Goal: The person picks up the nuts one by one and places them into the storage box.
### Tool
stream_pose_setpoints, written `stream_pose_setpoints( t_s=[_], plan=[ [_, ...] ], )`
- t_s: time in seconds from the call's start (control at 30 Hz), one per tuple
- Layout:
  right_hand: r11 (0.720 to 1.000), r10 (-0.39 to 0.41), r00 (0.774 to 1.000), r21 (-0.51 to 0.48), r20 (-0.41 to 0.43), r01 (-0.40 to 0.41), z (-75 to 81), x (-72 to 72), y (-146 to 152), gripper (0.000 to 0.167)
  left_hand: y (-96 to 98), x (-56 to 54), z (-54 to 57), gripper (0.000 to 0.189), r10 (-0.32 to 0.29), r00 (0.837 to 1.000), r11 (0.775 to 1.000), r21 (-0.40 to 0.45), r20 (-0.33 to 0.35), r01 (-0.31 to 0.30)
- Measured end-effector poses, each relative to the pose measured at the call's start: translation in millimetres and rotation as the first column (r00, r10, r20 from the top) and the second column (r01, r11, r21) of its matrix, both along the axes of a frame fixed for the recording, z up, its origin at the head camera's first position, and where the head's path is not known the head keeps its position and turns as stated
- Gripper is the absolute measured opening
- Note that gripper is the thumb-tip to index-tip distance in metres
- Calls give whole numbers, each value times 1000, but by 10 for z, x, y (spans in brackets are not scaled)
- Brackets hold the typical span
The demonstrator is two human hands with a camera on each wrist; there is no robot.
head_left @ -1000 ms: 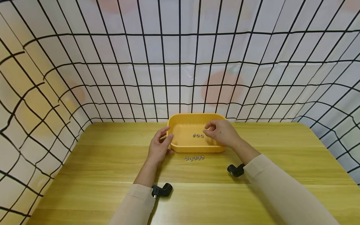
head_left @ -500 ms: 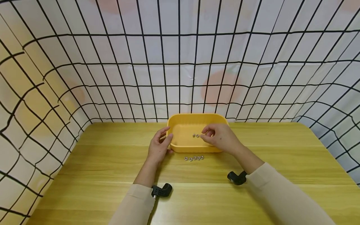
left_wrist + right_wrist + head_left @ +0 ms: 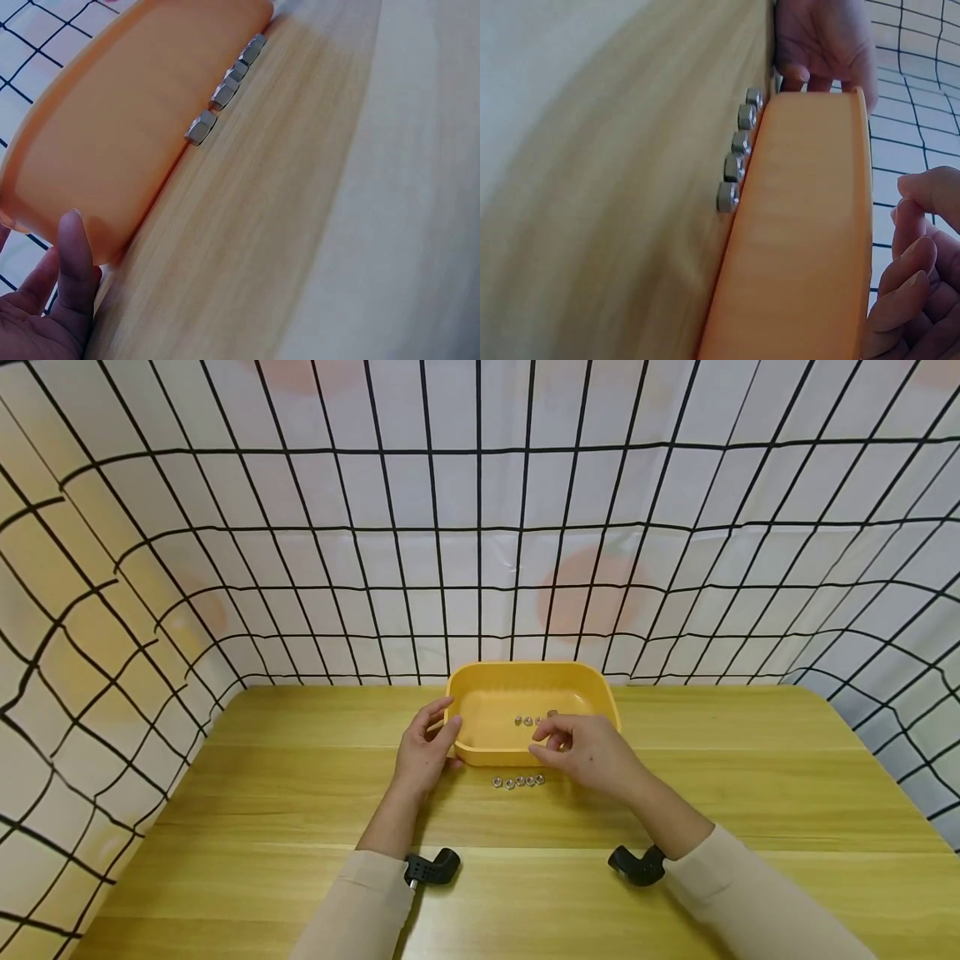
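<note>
A yellow plastic tray point(image 3: 480, 757) stands at the back of the table. My left hand point(image 3: 423, 756) rests against its left end, thumb point(image 3: 73, 247) upright by the outer wall and fingers loosely bent. My right hand point(image 3: 588, 756) is over the tray's front right rim; its thumb and index finger are bent towards each other, and nothing shows between them. Inside the tray lie several small metal nuts point(image 3: 528, 722), some partly hidden by the right hand. A row of several more hex nuts point(image 3: 521, 782) lies on the table along the tray's front wall.
Black wire grid panels point(image 3: 480, 560) with pale patterned cloth behind them enclose the back and sides of the wooden table point(image 3: 285, 793). Black wrist cameras point(image 3: 433, 867) are worn on both forearms.
My right hand has drawn back from inside the tray towards its front rim, bringing another nut in the tray into sight. The left hand and the front row of nuts stay put.
</note>
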State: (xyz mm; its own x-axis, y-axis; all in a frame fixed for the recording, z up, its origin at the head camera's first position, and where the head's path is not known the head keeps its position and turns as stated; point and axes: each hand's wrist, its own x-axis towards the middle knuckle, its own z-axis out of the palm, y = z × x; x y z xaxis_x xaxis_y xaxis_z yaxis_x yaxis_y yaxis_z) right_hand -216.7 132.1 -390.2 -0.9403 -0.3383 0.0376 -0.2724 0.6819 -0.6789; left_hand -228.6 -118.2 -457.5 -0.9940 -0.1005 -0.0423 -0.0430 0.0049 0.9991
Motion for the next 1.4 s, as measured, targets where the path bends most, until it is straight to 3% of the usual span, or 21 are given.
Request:
stream_pose_setpoints(
  t_s=[0.17,0.37,0.6,1.03,1.13,1.3,1.4],
  plan=[
    [999,20,1000,-35,-6,-20,-36,100,19,7,8,0,0,50,3,1000,1000,1,-20,-3],
    [998,32,999,-59,13,-31,-112,182,47,7,4,3,5,46,6,1000,1000,4,3,-6],
    [996,15,996,-93,85,-7,-208,253,137,6,2,-5,-8,45,6,1000,1000,2,15,-6],
    [998,15,985,-69,172,-3,-471,218,287,12,-12,-2,-23,45,6,1000,1000,-9,8,-6],
    [1000,8,989,-25,146,-4,-523,195,278,17,-13,0,-18,45,3,1000,1000,-7,10,-3],
    [995,14,1000,98,20,-16,-573,158,209,20,-16,-5,-1,46,-4,1000,1000,-8,10,4],
    [993,22,1000,114,0,-22,-581,162,154,20,-15,-9,-3,47,-10,1000,1000,-4,14,10]
  ],
)
